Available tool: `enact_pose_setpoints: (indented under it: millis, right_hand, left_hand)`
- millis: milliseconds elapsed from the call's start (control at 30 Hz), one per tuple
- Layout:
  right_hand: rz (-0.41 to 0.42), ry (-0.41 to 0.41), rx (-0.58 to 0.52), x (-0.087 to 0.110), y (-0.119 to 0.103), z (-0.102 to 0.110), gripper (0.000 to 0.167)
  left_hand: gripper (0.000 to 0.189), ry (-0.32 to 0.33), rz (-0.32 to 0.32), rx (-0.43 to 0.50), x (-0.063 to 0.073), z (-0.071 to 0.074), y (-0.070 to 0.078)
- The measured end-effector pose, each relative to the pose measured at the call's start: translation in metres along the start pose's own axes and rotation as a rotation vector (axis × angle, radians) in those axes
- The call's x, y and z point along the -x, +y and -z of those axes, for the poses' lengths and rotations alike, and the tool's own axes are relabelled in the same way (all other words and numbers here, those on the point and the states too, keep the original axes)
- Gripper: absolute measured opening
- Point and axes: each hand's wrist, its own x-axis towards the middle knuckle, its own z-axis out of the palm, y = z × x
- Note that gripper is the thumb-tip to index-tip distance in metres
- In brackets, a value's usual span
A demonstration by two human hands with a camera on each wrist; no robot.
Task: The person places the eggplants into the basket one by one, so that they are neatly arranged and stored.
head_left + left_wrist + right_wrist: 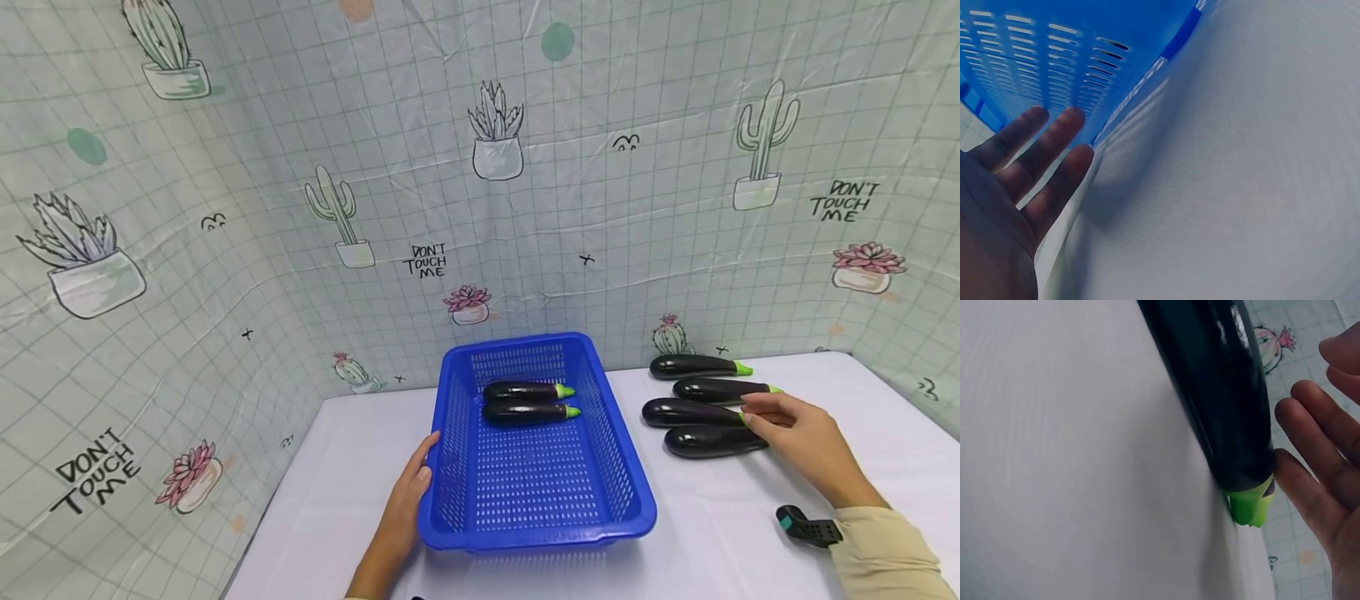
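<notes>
The left hand (405,500) rests at the left side of a blue basket (536,534), three of its fingers (1047,147) straight and spread by the slotted wall. Two eggplants (525,412) lie side by side inside the basket. Four more eggplants (708,442) lie on the worktop (727,533) to its right. The right hand (806,437) is at their stem ends, fingers apart and slightly bent; I cannot tell whether they touch a stem.
</notes>
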Motion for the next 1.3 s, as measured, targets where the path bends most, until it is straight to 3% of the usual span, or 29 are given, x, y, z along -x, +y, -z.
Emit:
enact_pose_setpoints:
  millis: [467,800,1067,1300]
  right_hand:
    - [0.115,-0.05,0.149,-0.001,-0.01,-0.007,0.029]
    - [0.076,-0.204,0.167,-0.002,-0.019,-0.011,0.034]
    - [0.138,-0.205,0.199,-0.004,-0.021,-0.011,0.03]
    - [0.134,-0.242,0.224,-0.005,-0.018,-0.014,0.029]
  left_hand:
    - [0.05,0.0,-0.002,0.001,-0.002,0.0,0.001]
    - [0.05,0.002,-0.003,0.009,-0.002,-0.001,-0.001]
    - [0.05,0.005,-0.005,0.005,-0.001,0.0,-0.001]
    - [0.051,0.004,0.008,0.009,0.0,0.0,-0.001]
